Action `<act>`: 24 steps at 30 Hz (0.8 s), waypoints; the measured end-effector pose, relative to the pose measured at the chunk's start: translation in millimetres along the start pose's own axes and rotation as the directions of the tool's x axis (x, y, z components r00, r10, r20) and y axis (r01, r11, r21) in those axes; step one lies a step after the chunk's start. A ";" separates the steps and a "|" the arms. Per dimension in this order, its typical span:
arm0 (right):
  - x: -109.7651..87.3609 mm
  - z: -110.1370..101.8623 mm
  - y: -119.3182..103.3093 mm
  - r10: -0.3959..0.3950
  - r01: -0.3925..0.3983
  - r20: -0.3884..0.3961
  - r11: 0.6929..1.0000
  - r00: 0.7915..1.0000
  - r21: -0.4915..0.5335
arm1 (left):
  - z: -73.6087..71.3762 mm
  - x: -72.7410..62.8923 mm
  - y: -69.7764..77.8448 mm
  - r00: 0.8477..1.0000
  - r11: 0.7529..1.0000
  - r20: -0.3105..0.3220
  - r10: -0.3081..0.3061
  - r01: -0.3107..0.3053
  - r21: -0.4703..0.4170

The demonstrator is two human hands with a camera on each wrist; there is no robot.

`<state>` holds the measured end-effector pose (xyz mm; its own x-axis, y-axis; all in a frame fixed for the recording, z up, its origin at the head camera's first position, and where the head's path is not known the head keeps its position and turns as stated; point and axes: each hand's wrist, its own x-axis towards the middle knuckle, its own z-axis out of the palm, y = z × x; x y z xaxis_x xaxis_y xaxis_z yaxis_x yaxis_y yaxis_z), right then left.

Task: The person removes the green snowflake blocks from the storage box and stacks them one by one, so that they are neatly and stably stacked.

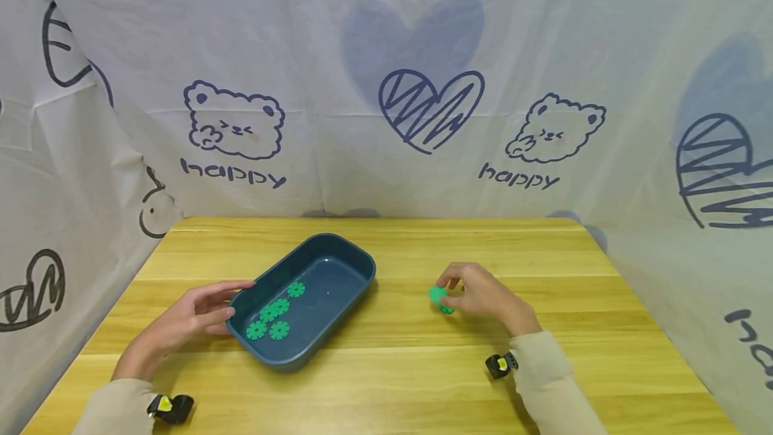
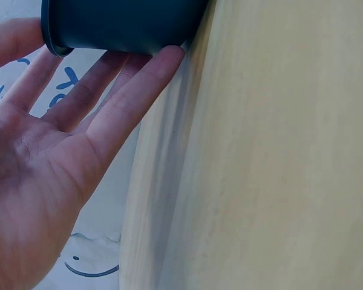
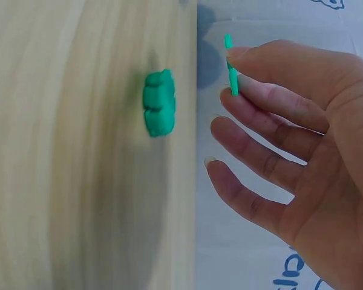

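Note:
My left hand (image 1: 192, 314) rests against the near-left end of a dark blue plastic bin (image 1: 347, 317). Its long, fairly straight fingers touch the outer wall in the left wrist view, with the thumb at the rim. Inside the bin lie several flat green notched discs (image 1: 279, 331), gathered toward the left end. To the right, above the table, my right hand (image 1: 483, 294) pinches a green notched disc (image 3: 232, 78) between thumb and index finger; the remaining fingers are loosely bent. Another green disc (image 3: 160, 103) is on the table below, partly hidden by the hand in the head view.
The wooden table (image 1: 398, 381) carries the bin and the discs. Behind it and at both sides hangs a pale cloth (image 1: 338, 153) printed with bears and hearts. Each sleeve ends near a black wrist device (image 1: 500, 365).

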<state>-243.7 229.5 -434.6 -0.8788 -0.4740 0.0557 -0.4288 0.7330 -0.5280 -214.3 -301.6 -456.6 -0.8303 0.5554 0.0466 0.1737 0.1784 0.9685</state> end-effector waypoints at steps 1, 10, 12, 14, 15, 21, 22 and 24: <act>-0.5 0.3 1.9 -0.004 0.004 -0.001 1.000 1.000 -0.004 | 0.0 -0.1 0.0 1.000 1.000 0.000 0.000 0.000 0.000; -3.4 5.5 18.0 -0.020 0.020 0.010 1.000 1.000 -0.009 | 0.9 0.0 2.0 1.000 0.999 -0.014 -0.021 0.021 0.024; -4.1 6.5 20.4 -0.020 0.020 0.015 1.000 1.000 0.006 | 0.9 -0.1 2.2 1.000 0.999 -0.016 -0.025 0.026 0.027; -4.2 7.6 22.7 -0.026 0.026 0.019 1.000 0.999 0.016 | 1.0 -0.1 2.1 1.000 0.999 -0.016 -0.024 0.025 0.024; -4.2 8.3 23.8 -0.026 0.026 0.020 1.000 0.999 0.018 | 0.9 -0.2 2.1 1.000 0.999 -0.013 -0.023 0.023 0.022; -4.1 10.1 26.1 -0.010 0.010 0.024 1.000 1.000 0.023 | 0.7 -0.1 1.6 1.000 1.000 -0.005 -0.007 0.007 0.011; -4.1 10.3 26.4 -0.008 0.007 0.025 1.000 1.000 0.021 | 0.7 -0.1 1.6 1.000 1.000 -0.007 -0.008 0.008 0.013; -3.9 10.7 26.9 -0.008 0.007 0.026 1.000 1.000 0.017 | 0.7 -0.2 1.7 1.000 1.000 -0.010 -0.011 0.011 0.021</act>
<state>-249.5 245.8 -458.2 -0.8697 -0.4922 0.0375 -0.4316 0.7214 -0.5416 -213.4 -300.8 -455.1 -0.8374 0.5452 0.0385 0.1756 0.2016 0.9636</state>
